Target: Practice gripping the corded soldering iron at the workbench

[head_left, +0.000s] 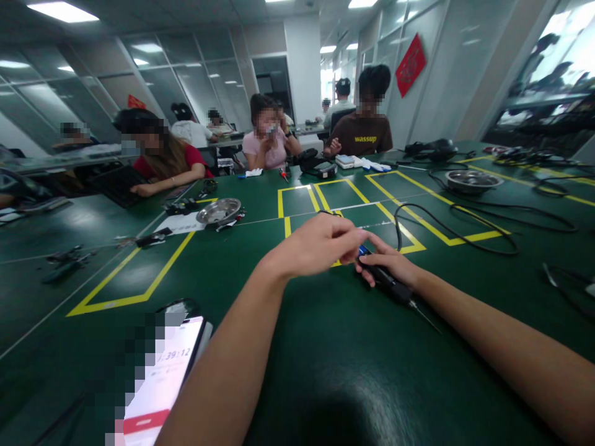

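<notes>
Fingers wrapped round it, my right hand (390,260) holds a black handheld tool (388,282) with a blue part near its upper end. The tool's thin metal tip points down and right, toward me. My left hand (320,244) is bent over at the wrist, its curled fingers meeting the blue end of the tool and my right fingertips. Whether the left fingers pinch something there is hidden. Both hands are above the green table (320,347). A black cable (446,238) loops over the table behind my right hand.
A lit phone (171,365) lies at the near left. Metal bowls stand at the left (218,211) and far right (474,181). Yellow tape (186,248) marks rectangles on the table. Small dark parts lie at the left, more cables at the right. Several people sit beyond.
</notes>
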The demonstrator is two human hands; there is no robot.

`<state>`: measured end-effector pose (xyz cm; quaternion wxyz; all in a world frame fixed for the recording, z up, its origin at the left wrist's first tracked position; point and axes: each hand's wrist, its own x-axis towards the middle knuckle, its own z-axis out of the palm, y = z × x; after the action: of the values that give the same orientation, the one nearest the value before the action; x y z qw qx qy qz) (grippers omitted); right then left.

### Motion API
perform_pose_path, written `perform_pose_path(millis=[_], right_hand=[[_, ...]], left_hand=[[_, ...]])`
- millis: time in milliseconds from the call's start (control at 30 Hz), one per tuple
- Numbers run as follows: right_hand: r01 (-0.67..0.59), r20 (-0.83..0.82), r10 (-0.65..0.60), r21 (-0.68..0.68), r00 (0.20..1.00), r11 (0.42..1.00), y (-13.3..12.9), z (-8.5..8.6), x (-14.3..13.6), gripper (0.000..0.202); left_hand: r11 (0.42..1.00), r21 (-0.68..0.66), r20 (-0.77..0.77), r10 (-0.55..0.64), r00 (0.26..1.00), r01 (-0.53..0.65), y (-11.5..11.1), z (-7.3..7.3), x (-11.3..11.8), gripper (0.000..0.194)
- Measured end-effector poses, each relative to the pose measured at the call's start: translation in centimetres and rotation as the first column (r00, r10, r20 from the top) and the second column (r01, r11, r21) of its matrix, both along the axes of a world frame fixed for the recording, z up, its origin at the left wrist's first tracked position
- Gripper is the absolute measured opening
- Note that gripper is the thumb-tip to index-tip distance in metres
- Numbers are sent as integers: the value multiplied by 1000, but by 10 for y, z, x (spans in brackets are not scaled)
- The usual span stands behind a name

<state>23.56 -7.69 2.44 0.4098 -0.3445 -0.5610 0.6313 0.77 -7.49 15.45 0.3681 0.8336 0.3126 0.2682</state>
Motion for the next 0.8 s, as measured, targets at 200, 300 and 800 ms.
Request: perform_pose_path(millis=[200,300,800], right_hand=[[-27,-85,21,-63,996,998,2,-3,3,89],[-39,-97,34,-55,995,998,2,-3,3,89],[-20,-93,16,-46,996,999,1,-3,1,90]], left_hand=[[825,-266,28,524,852,-499,67,-82,9,27],[742,-472,42,558,829,-475,69,-98,10,30],[647,-751,218,432,875,-132,68,-111,6,19]])
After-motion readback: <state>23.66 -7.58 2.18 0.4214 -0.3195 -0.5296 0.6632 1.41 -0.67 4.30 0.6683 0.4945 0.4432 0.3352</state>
